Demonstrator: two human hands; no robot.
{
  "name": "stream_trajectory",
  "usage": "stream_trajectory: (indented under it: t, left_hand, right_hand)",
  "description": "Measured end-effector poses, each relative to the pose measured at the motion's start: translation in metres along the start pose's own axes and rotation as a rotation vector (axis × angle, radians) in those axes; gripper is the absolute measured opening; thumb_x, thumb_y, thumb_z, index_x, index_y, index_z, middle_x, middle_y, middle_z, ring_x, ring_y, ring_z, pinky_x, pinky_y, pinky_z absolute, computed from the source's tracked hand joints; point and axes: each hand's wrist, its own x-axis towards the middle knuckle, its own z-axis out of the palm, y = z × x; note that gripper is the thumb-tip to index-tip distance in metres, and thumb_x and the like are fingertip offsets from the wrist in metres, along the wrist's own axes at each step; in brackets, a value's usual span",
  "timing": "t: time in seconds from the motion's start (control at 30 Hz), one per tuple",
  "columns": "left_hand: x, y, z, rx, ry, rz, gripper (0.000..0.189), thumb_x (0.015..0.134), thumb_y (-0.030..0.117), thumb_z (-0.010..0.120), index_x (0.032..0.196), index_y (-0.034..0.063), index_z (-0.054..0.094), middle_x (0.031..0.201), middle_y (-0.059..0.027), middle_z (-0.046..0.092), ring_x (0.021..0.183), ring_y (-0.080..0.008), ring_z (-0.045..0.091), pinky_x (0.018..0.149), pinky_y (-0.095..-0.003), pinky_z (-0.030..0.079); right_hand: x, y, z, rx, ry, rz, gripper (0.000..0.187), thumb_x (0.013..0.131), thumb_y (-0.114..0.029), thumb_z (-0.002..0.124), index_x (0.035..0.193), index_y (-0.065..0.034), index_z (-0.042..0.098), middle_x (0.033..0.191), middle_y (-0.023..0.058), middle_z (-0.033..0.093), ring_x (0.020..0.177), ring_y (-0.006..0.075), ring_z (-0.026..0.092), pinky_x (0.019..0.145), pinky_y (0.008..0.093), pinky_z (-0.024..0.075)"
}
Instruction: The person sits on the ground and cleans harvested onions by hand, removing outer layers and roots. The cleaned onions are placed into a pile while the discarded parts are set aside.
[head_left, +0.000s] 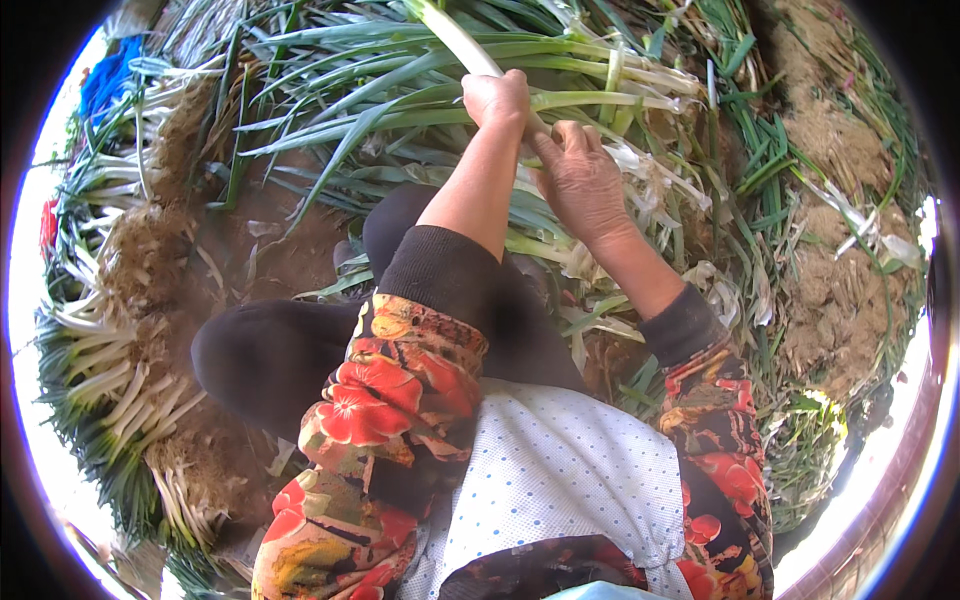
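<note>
My left hand (495, 99) is wrapped around the pale shaft of a large green onion (463, 41), which slants up and away towards the top of the view. Just below it, my right hand (583, 184) has its thumb and fingers on the lower end of the same green onion; that end is partly hidden by the fingers. Under and beyond both hands lies a heap of green onions (360, 79), leaves to the left and white ends to the right. Loose papery skins (649, 187) lie beside my right hand.
Rows of green onions (112, 367) with soil-caked roots (142, 255) line the left side. Stripped leaves (765, 157) and dry soil (832, 300) cover the right. My bent knee (255, 360) in dark cloth and a dotted apron (570, 465) are close in front.
</note>
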Motion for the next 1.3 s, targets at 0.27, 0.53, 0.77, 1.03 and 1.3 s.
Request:
stream_trajectory:
  t: [0.27, 0.53, 0.77, 1.03, 1.3]
  left_hand:
    - [0.009, -0.012, -0.002, -0.064, 0.032, -0.050, 0.038, 0.065, 0.016, 0.066, 0.091, -0.0094, 0.057, 0.090, -0.0231, 0.061, 0.084, -0.0306, 0.062, 0.077, -0.0355, 0.049]
    - [0.020, -0.003, 0.006, -0.160, 0.039, -0.158, 0.037, 0.066, 0.013, 0.065, 0.095, -0.0084, 0.056, 0.095, -0.0220, 0.062, 0.085, -0.0304, 0.063, 0.076, -0.0362, 0.051]
    - [0.023, 0.000, 0.002, -0.233, 0.089, -0.088, 0.023, 0.064, 0.008, 0.066, 0.078, -0.0081, 0.057, 0.065, -0.0124, 0.059, 0.053, -0.0206, 0.058, 0.052, -0.0328, 0.049]
    - [0.029, 0.020, -0.008, -0.413, -0.090, -0.029, 0.031, 0.068, 0.010, 0.063, 0.092, -0.0034, 0.047, 0.078, -0.0169, 0.059, 0.070, -0.0258, 0.060, 0.063, -0.0379, 0.049]
    - [-0.014, 0.089, -0.096, -0.546, 0.212, 0.358, 0.028, 0.068, 0.009, 0.057, 0.089, -0.0037, 0.046, 0.072, -0.0162, 0.056, 0.059, -0.0241, 0.057, 0.053, -0.0360, 0.046]
  right_hand:
    - [-0.043, -0.006, -0.029, 0.370, 0.061, 0.018, 0.013, 0.069, -0.009, 0.062, 0.069, -0.0047, 0.050, 0.065, 0.0124, 0.051, 0.059, 0.0309, 0.054, 0.053, 0.0384, 0.0445]
    - [-0.114, 0.013, -0.060, 0.214, 0.063, 0.470, 0.041, 0.076, -0.036, 0.064, 0.095, -0.0024, 0.051, 0.079, 0.0114, 0.061, 0.058, 0.0178, 0.056, 0.055, 0.0312, 0.0452]
    - [-0.086, -0.027, -0.012, 0.759, -0.330, 1.020, 0.040, 0.081, -0.036, 0.057, 0.076, 0.0032, 0.058, 0.061, 0.0082, 0.054, 0.057, 0.0149, 0.050, 0.055, 0.0309, 0.0401]
    - [-0.230, -0.027, -0.128, 0.524, -0.150, 0.981, 0.026, 0.084, -0.021, 0.051, 0.083, 0.0028, 0.060, 0.066, 0.0129, 0.053, 0.058, 0.0215, 0.049, 0.057, 0.0353, 0.0404]
    - [-0.332, 0.122, -0.015, 0.119, -0.426, 1.041, 0.042, 0.082, -0.028, 0.054, 0.071, 0.0124, 0.055, 0.055, 0.0208, 0.050, 0.054, 0.0230, 0.045, 0.055, 0.0397, 0.0381]
